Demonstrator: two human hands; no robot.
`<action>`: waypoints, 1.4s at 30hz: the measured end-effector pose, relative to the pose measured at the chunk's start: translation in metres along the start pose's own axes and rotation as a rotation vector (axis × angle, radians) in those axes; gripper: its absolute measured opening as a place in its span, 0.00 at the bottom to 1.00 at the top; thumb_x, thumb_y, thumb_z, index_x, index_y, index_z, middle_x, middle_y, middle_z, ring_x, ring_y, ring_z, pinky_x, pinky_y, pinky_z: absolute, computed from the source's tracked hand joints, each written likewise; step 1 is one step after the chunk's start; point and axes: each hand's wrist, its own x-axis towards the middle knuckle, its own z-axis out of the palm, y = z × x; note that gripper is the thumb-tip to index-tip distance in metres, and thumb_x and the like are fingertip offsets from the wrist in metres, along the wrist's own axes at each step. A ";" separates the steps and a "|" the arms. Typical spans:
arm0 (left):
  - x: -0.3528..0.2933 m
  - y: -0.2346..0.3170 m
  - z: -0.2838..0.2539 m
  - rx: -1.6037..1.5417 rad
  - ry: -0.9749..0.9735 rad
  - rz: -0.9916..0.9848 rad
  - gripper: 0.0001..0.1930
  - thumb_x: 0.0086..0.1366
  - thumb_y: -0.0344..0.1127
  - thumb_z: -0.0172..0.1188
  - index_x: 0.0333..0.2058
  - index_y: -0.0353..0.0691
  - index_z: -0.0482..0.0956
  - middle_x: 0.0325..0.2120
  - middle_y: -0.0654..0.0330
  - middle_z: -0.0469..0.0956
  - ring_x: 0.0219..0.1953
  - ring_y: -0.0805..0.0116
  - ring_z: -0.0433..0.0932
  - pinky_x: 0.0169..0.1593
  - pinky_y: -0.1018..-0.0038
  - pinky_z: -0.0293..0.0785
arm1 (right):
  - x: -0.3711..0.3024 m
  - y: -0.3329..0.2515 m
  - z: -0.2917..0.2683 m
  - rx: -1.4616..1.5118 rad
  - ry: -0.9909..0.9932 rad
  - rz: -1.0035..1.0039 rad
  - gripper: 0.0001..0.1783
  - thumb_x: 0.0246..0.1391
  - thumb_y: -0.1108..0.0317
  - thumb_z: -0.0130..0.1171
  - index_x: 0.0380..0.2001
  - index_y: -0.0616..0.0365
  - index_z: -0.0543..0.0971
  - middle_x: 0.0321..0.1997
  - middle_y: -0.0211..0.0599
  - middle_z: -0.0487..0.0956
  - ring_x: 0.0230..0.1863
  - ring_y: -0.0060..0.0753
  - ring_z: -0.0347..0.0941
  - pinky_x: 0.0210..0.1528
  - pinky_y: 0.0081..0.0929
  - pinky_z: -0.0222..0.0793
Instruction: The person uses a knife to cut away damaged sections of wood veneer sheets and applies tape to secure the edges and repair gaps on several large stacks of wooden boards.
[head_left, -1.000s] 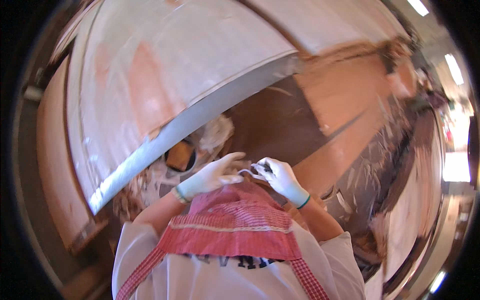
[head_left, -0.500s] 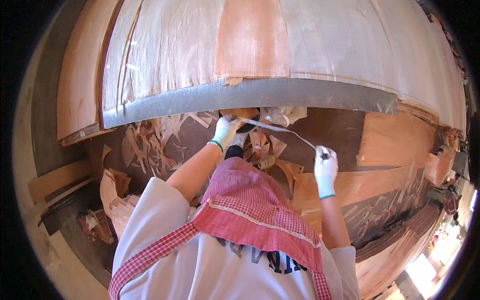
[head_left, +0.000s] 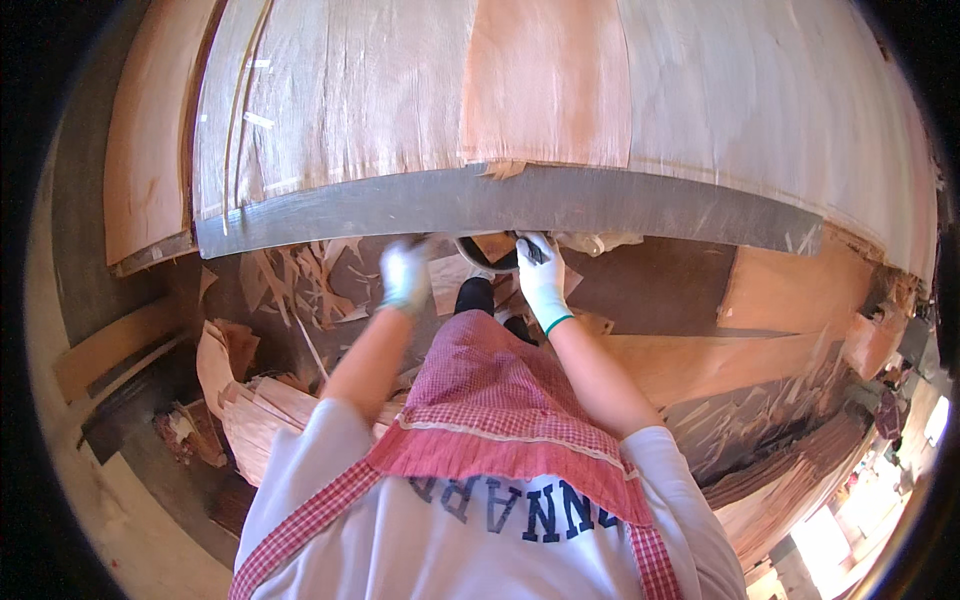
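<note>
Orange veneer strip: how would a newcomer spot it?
Find the long grey band crossing the view, just beyond the gloved right hand. Near the middle of its far edge begins the orange veneer strip. Its warm colour sets it apart from the paler sheets on either side.

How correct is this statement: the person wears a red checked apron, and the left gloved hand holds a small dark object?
One part is wrong: in the head view, the small dark object is in the right gloved hand, not the left gloved hand. The red checked apron is correct.
</note>
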 end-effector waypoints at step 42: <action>0.176 0.440 0.183 0.355 0.283 0.866 0.11 0.58 0.29 0.56 0.41 0.39 0.78 0.39 0.50 0.79 0.44 0.49 0.77 0.47 0.60 0.73 | 0.486 -0.338 -0.414 -0.909 -0.014 -0.616 0.09 0.57 0.65 0.58 0.35 0.60 0.74 0.26 0.44 0.76 0.27 0.43 0.72 0.30 0.38 0.67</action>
